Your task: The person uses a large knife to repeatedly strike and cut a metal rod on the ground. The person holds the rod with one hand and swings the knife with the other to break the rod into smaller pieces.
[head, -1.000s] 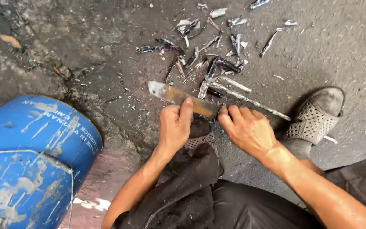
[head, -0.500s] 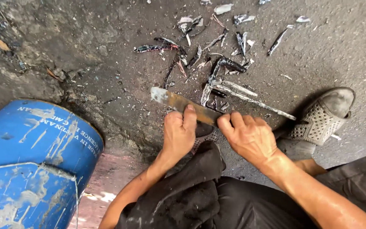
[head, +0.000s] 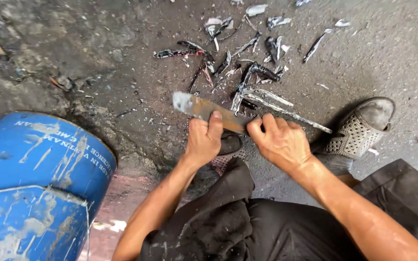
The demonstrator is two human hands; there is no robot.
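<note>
- A dented blue drum [head: 35, 179], streaked with pale scuffs, is lying at the lower left and filling that corner of the view.
- The grey concrete ground [head: 97, 58] is spreading across the whole upper part, rough and stained, with a reddish patch just beside the drum.
- The person's dark trousers [head: 247, 227] are taking up the bottom middle, knees bent in a squat.
- 2 grey perforated shoes are showing: one [head: 359, 128] is standing at the right, the other [head: 228, 152] is sitting just under the hands, mostly hidden.
- A scatter of dark and silvery metal scraps [head: 247, 63] is lying on the ground beyond the hands, near the top middle.
- The left hand [head: 204, 140] is grasping a flat rusty metal strip [head: 204, 108], thumb pressing on its upper face.
- The right hand [head: 279, 142] is closing over the strip's near end, fingers curled down around it.
- The strip is sticking out up and to the left of both hands, above the ground, its pale squared tip pointing toward the drum side.
- A thin silvery rod [head: 291, 113] is lying on the ground just beyond the right hand, running toward the right shoe.
</note>
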